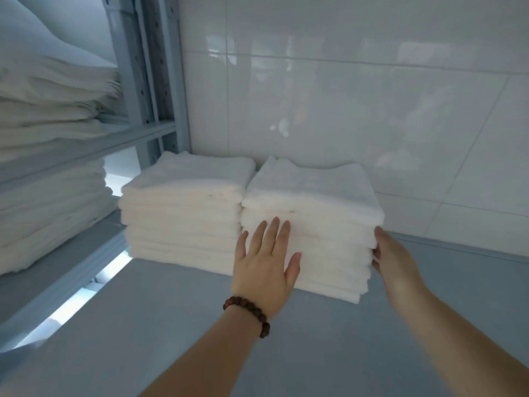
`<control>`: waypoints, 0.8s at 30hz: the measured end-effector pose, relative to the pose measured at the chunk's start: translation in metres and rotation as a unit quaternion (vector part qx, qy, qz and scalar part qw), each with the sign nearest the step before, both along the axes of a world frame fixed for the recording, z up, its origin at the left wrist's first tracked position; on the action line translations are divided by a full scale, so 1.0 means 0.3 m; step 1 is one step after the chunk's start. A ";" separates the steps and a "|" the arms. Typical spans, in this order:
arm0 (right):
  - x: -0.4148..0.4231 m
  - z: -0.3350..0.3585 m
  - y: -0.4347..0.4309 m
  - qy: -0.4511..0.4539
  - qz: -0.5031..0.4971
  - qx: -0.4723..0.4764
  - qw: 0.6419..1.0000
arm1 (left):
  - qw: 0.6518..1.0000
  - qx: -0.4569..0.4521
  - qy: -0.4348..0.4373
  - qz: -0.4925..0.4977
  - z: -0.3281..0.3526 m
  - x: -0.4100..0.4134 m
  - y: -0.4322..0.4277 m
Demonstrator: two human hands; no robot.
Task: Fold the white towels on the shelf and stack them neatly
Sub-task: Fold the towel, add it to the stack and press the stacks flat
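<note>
Both forearms are cut off by the bottom edge, so only wrists and hands show. There's a brown bead bracelet [248, 310] on the left wrist. The left hand [263, 262] is flat, fingers straight and a bit spread, with the palm pressed against the front face of the right towel stack [312, 202]. The right hand [398, 265] is up against that stack's right side with the thumb near the top corner. Its fingertips are tucked out of sight between the hand and the towels, so I can't tell if they're flat or hooked in, maybe just cupping it. The stack is folded white towels sitting on the grey shelf [143, 325], touching the left towel stack [186, 196], which is about the same height. Both are pushed back near the glossy white tiled wall [343, 96]. Off to the left is a metal rack [137, 67] holding more white linens [51, 110], blurry and cropped by the frame edge.
</note>
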State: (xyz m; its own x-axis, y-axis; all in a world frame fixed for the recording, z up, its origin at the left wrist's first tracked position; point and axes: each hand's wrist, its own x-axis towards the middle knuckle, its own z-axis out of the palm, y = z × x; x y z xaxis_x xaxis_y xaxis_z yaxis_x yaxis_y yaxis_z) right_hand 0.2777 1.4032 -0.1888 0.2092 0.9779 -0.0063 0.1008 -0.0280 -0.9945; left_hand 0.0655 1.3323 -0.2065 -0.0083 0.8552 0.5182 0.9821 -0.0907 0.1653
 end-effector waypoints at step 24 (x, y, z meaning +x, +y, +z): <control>-0.734 0.246 -0.438 -0.499 0.178 0.043 0.847 | 0.985 -0.169 0.002 0.045 0.327 -0.634 -0.287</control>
